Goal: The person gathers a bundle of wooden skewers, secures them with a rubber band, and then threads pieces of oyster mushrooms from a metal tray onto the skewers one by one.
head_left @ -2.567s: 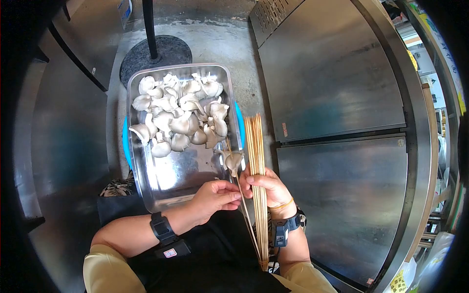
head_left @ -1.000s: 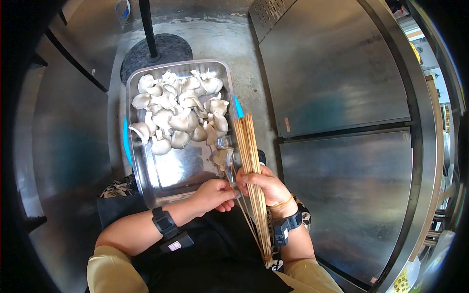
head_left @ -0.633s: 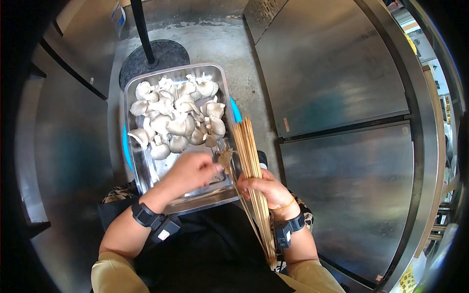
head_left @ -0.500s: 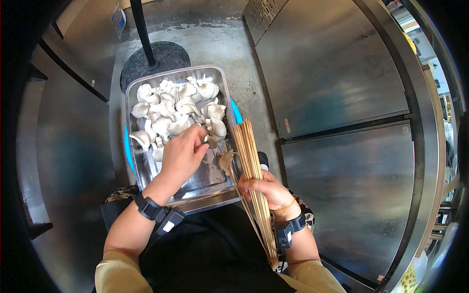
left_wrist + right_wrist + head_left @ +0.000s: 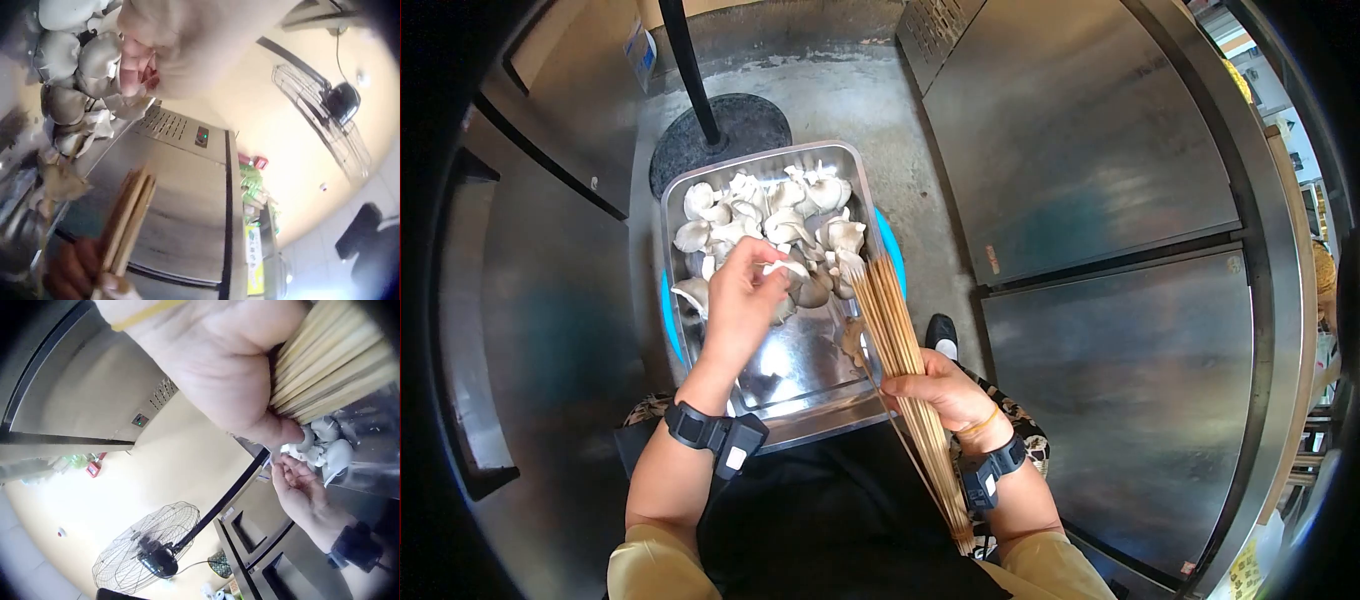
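Observation:
My left hand [image 5: 745, 295] is over the metal tray [image 5: 772, 428], thumb and fingers pinching a pale oyster mushroom [image 5: 788, 267] by its edge. Beneath and beyond it lie several more oyster mushrooms [image 5: 735, 205], heaped in the tray's far half. My right hand [image 5: 945, 392] grips a thick bundle of bamboo skewers [image 5: 900, 345], tips pointing away over the tray's right rim. Along the bundle's left side runs a separate skewer [image 5: 912, 450] with a brownish mushroom [image 5: 855, 343] near its far end. In the right wrist view the skewers [image 5: 337, 359] fill the right hand's grasp.
Under the tray shows a blue rim [image 5: 890, 250]. A round black stand base [image 5: 720, 140] with a pole is on the floor behind it. Steel cabinet doors [image 5: 1120, 400] stand close on the right, and a steel panel [image 5: 550, 350] is on the left.
My left hand has let go of the loaded skewer, moved up and left over the tray, and taken a mushroom from the heap. The right hand keeps the bundle, its tips now tilted further left.

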`<state>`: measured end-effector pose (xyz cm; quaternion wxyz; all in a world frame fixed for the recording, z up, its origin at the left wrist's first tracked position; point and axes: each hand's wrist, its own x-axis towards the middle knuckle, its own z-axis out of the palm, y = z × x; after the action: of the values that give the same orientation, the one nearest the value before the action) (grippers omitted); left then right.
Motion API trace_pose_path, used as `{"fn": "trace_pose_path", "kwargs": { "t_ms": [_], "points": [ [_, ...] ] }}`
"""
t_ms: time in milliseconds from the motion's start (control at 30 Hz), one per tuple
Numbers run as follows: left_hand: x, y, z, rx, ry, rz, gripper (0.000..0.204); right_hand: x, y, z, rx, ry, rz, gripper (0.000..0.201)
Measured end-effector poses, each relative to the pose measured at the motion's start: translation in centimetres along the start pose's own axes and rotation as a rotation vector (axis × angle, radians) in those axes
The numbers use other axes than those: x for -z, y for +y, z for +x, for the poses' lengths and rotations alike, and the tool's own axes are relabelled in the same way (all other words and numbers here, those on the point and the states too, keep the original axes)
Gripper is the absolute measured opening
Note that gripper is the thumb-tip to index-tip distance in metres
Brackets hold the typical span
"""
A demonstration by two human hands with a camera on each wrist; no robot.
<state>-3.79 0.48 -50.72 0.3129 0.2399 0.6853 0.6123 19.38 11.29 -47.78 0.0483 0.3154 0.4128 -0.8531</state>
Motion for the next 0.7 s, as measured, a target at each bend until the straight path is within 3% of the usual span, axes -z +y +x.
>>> {"fn": "trace_pose_path", "kwargs": {
  "t_ms": [33,133,167,300,400,700],
  "points": [
    [0.5,0.2,0.2,0.007,-0.035,-0.155,0.015,-0.1,0.0,0.2,-0.001,0.001,-0.015,0.010],
    [0.5,1.1,0.2,0.297,0.019,-0.632,0.026,-0.7,-0.3,0.5,-0.025,-0.037,-0.038,0.030],
    [0.9,0.5,0.3,0.321,-0.069,-0.743,0.035,-0.5,0.1,0.8,-0.025,-0.056,-0.024,0.035],
    [-0.1,-1.1,0.2,0.467,-0.060,-0.941,0.028,-0.5,0.5,1.4,-0.065,0.013,-0.016,0.032],
    [-0.7,-0.3,-0.4,0.552,-0.072,-1.028,0.030,-0.4,0.6,1.6,-0.060,0.012,-0.018,0.029],
    [-0.8,-0.3,-0.5,0.563,-0.061,-0.959,0.018,-0.6,0.3,1.5,-0.025,0.006,0.047,0.023]
  ]
}}
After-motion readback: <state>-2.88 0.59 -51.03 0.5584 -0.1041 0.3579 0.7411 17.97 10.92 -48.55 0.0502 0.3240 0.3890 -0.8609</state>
